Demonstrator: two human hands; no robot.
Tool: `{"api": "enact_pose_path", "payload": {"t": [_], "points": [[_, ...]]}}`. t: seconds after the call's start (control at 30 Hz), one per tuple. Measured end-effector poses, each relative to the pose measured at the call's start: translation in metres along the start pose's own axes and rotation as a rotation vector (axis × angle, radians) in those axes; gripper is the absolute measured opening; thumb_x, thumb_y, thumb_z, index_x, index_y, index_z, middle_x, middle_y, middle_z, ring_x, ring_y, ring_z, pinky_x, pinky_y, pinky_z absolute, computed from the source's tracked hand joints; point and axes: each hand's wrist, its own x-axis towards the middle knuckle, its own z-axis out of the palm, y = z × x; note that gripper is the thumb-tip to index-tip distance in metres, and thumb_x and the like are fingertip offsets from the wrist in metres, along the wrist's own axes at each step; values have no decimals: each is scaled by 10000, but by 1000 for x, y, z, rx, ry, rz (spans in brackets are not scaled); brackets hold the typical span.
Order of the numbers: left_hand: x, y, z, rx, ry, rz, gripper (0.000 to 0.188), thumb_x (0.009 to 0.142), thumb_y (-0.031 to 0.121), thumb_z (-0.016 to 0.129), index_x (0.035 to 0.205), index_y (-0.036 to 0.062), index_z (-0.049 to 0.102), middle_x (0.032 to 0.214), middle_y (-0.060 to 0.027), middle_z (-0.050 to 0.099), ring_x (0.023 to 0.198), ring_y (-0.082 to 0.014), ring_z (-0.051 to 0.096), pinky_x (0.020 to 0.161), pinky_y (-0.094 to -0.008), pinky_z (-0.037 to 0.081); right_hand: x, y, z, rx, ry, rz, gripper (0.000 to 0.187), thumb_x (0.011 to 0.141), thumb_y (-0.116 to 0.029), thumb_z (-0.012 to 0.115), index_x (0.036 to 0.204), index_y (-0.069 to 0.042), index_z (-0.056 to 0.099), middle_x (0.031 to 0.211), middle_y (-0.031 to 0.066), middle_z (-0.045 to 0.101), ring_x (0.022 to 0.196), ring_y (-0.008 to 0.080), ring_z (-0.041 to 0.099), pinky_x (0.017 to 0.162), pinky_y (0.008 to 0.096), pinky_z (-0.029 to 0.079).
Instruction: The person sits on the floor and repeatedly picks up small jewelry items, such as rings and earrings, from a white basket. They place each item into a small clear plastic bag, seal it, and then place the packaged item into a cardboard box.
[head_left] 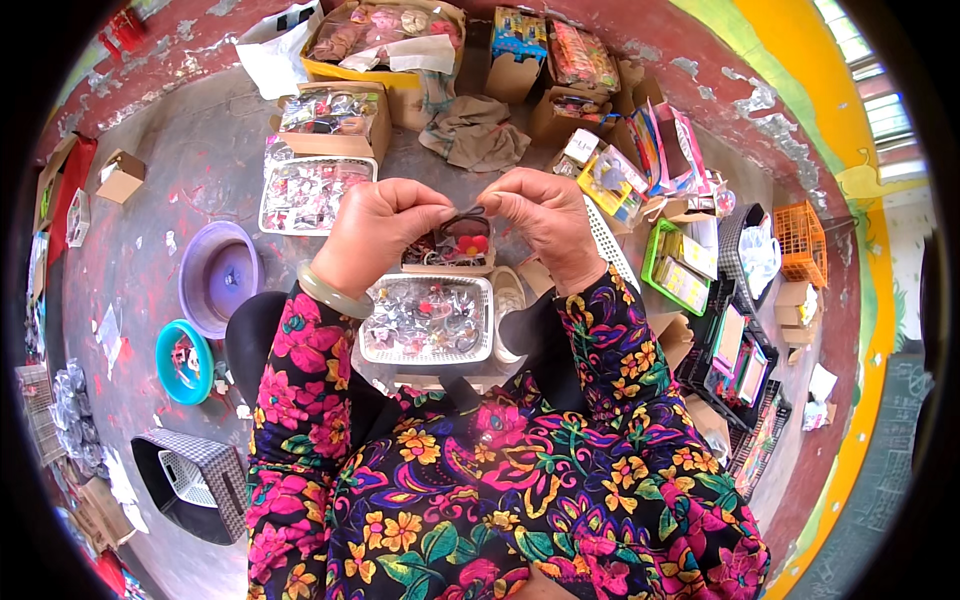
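My left hand (370, 235), with a pale bangle (333, 292) at the wrist, pinches a thin dark cord (466, 214) between thumb and forefinger. Close by on its right, my right hand (545, 220) is closed in a pinch at the cord's other end. The cord looks like a hair tie, but it is too small to be sure. Below it shows a red flower piece (472, 245); whether it hangs from the cord or lies in the small cardboard box (448, 269) underneath, I cannot tell. Nearer to me, a white basket (425, 357) holds many small clear-wrapped pieces.
Another white basket (264, 210) of wrapped pieces stands beyond my left hand, near a cardboard box (380, 130). On the left floor are a purple basin (188, 275) and a turquoise basin (162, 365). At right stand a green basket (652, 255), black crates (735, 400) and an orange crate (800, 240).
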Motion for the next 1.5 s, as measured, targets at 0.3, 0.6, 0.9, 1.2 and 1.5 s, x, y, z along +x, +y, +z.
{"api": "enact_pose_path", "payload": {"t": [0.3, 0.6, 0.9, 1.2, 1.5], "points": [[6, -10, 12, -658, 24, -129, 179, 871, 106, 567, 1020, 20, 616, 928, -25, 637, 850, -95, 590, 763, -226, 463, 9, 14, -2, 246, 109, 60, 132, 816, -101, 639, 873, 17, 650, 781, 42, 633, 725, 90, 568, 681, 203, 442], [9, -22, 25, -686, 68, -145, 175, 876, 116, 561, 967, -24, 611, 850, -101, 656, 740, -148, 630, 695, -253, 500, 10, 14, 3, 104, 184, 36, 134, 803, -123, 661, 835, 8, 659, 740, 33, 636, 675, 80, 568, 648, 202, 445], [8, -21, 20, -846, 76, -160, 173, 862, 140, 585, 933, -13, 624, 800, -81, 660, 695, -112, 624, 632, -227, 499, 16, 15, -6, 264, 304, 91, 155, 800, -172, 675, 849, -28, 647, 755, 19, 629, 658, 81, 566, 647, 208, 429], [7, -16, 28, -699, 165, -106, 160, 853, 135, 604, 875, -17, 650, 752, -51, 643, 636, -73, 552, 589, -203, 439, 9, 10, 11, 157, 179, 155, 94, 812, -88, 641, 822, 4, 653, 746, 24, 626, 694, 66, 553, 647, 194, 435], [8, -18, 27, -589, 161, -94, 189, 881, 133, 558, 943, -29, 633, 817, -82, 657, 723, -115, 616, 676, -226, 488, 17, 21, 4, 244, 172, 93, 141, 805, -90, 650, 897, 16, 631, 816, 25, 629, 711, 70, 556, 665, 201, 435]]}}
